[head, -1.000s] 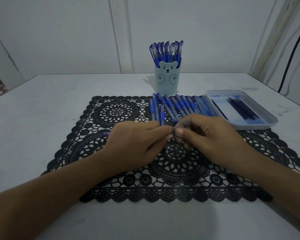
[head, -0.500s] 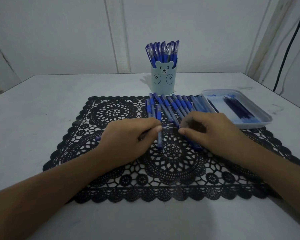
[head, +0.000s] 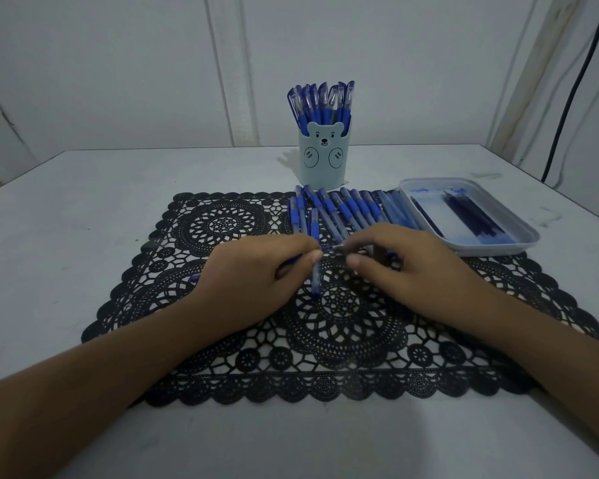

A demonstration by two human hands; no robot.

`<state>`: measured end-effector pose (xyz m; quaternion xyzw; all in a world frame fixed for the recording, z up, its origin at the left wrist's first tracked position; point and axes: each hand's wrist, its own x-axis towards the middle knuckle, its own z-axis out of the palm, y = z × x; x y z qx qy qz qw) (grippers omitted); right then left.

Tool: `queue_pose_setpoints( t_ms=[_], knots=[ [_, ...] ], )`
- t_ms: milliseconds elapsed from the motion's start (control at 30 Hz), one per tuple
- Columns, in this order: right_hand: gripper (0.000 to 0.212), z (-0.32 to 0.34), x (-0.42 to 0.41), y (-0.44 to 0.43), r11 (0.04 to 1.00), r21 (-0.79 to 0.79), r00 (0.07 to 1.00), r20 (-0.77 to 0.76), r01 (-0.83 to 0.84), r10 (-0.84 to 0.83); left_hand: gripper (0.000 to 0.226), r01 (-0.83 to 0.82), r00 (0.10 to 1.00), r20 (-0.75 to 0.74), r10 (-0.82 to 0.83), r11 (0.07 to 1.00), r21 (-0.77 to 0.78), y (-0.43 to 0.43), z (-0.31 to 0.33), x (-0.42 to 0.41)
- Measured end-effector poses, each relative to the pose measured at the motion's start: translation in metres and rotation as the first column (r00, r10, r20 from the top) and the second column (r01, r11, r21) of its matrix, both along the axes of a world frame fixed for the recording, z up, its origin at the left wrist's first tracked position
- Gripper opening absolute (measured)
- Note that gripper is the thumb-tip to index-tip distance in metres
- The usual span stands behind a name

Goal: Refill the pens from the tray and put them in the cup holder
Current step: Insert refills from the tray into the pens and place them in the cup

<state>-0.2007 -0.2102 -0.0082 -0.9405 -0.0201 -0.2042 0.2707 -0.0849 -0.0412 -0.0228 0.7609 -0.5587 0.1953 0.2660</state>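
Left hand (head: 253,274) grip curled round blue pen (head: 291,261); right hand (head: 412,267) grip pinching its thin tip above lace mat (head: 343,340)

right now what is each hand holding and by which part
The left hand grips a pen round its barrel. The right hand pinches the thin piece at that pen's front end; refill or tip, it cannot be told.

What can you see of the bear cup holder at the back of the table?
The cup holder is a pale blue cylinder, seemingly plastic, with a bear's head rising from its rim and drawn paws. It stands upright on the table, just behind the black mat, packed with blue pens.
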Motion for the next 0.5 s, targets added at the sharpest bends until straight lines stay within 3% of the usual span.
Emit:
queue_pose_setpoints(
  t_ms=[67,200,300,367,433,500],
  knots=[
    [0.014,0.002,-0.001,0.005,0.992,0.123,1.0,0.015,0.015,-0.017,0.029,0.009,1.0,0.021,-0.009,1.0,0.009,-0.001,0.001,-0.001],
    [0.006,0.003,-0.001,0.01,0.994,0.102,0.999,0.023,0.032,-0.035,0.029,0.025,0.999,0.044,-0.027,0.999,0.03,-0.001,0.001,-0.005],
    [0.013,0.009,-0.001,-0.006,0.962,0.251,0.992,0.03,0.11,-0.122,0.03,-0.021,1.0,0.018,0.021,1.0,-0.006,-0.001,0.0,-0.001],
    [0.018,0.013,0.002,-0.024,0.865,0.466,0.966,0.074,0.186,-0.248,0.033,-0.097,0.995,-0.021,0.097,0.994,-0.041,-0.002,0.0,0.0],
    [0.019,0.017,0.005,-0.045,0.685,0.692,0.9,0.115,0.23,-0.42,0.032,-0.209,0.975,-0.084,0.205,0.977,-0.042,-0.003,0.0,-0.001],
    [0.014,0.018,0.004,-0.06,0.641,0.707,0.8,0.18,0.299,-0.572,0.024,-0.278,0.947,-0.168,0.272,0.96,-0.012,-0.003,0.0,-0.001]
  ],
)
